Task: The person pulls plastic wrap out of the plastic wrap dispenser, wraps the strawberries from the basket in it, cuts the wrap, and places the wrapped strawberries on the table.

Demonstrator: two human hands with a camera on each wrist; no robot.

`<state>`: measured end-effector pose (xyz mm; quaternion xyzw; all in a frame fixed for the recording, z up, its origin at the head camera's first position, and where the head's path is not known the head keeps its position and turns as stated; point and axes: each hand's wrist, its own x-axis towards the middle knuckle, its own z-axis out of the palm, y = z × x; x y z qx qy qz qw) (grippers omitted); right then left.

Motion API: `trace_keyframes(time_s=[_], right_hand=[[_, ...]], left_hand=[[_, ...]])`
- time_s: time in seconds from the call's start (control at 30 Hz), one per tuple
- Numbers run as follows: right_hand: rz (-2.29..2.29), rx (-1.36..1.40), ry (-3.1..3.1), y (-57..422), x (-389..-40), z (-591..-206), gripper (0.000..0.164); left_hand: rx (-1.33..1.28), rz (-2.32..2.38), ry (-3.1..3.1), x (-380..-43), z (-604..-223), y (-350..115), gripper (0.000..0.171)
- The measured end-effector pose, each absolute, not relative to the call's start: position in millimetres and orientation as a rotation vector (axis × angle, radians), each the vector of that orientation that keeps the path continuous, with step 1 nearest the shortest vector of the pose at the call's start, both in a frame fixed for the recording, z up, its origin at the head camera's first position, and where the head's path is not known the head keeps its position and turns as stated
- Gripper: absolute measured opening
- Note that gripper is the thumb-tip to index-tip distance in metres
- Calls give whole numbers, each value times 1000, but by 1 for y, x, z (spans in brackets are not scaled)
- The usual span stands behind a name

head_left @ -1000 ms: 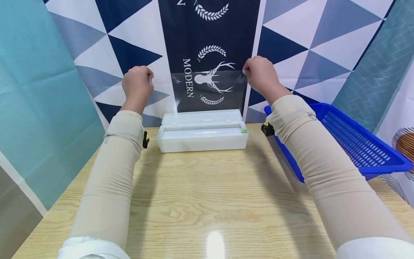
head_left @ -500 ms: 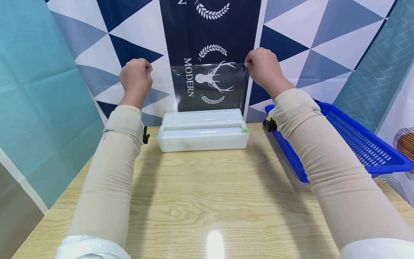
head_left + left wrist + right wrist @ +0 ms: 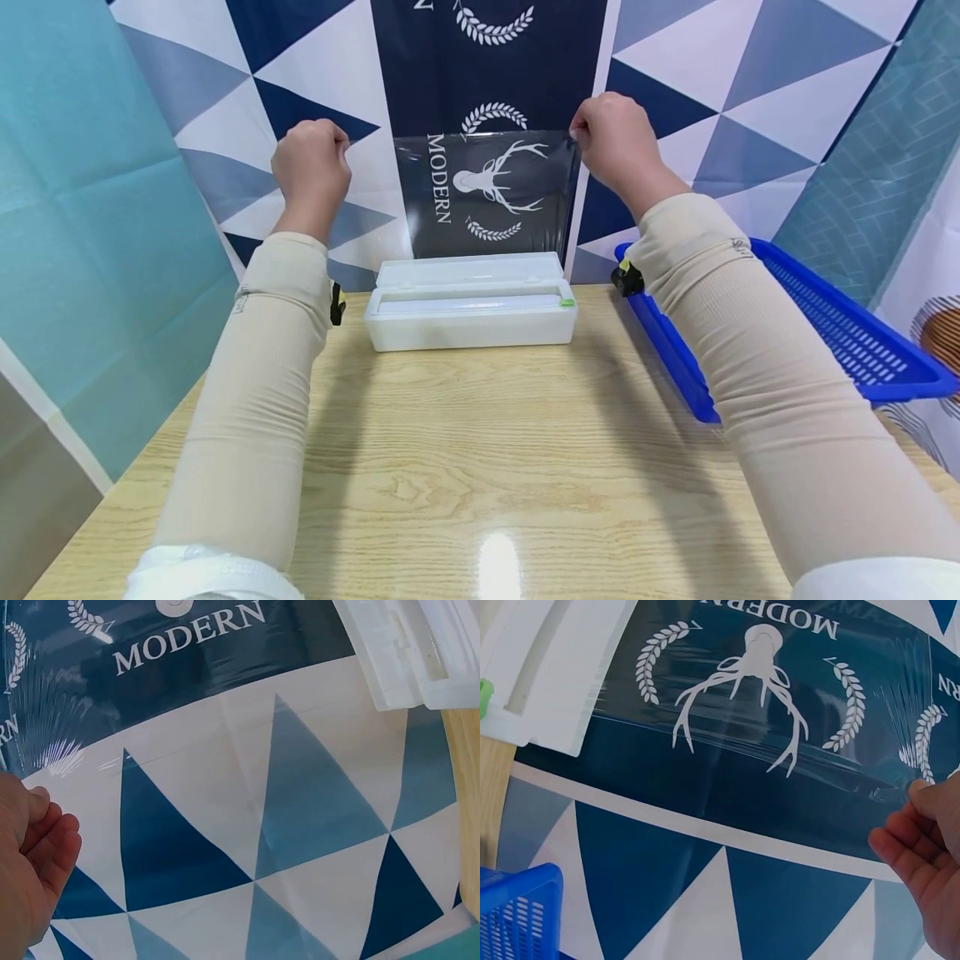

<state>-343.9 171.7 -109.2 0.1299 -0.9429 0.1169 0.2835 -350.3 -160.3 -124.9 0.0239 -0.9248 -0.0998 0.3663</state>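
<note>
A clear sheet of plastic wrap (image 3: pixel 480 196) stretches upward from a white dispenser box (image 3: pixel 471 333) at the back of the table. My left hand (image 3: pixel 312 171) pinches the sheet's upper left corner. At the upper right corner, my right hand (image 3: pixel 618 150) pinches it between thumb and finger. In the right wrist view, creases in the plastic wrap (image 3: pixel 840 761) run to the fingertips. The box's lid (image 3: pixel 468 269) stands raised at the back, and a white roll (image 3: pixel 468 305) shows inside. A green piece (image 3: pixel 567 303) sits at its right end.
A blue plastic basket (image 3: pixel 900 379) stands on the right of the wooden table (image 3: pixel 450 467), partly behind my right forearm. Patterned cloth (image 3: pixel 675 50) with triangles and a deer print hangs behind the box. Teal cloth (image 3: pixel 97 208) hangs at the left.
Both hands have risen, drawing the upper edge of the plastic wrap higher above the box. The box and basket stay where they were.
</note>
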Motion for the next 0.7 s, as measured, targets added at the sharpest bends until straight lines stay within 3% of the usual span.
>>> trace_keyframes(time_s=[0.7], right_hand=[[251, 333, -2432, 170, -337, -92, 28]], left_hand=[[101, -263, -2365, -345, -100, -159, 30]])
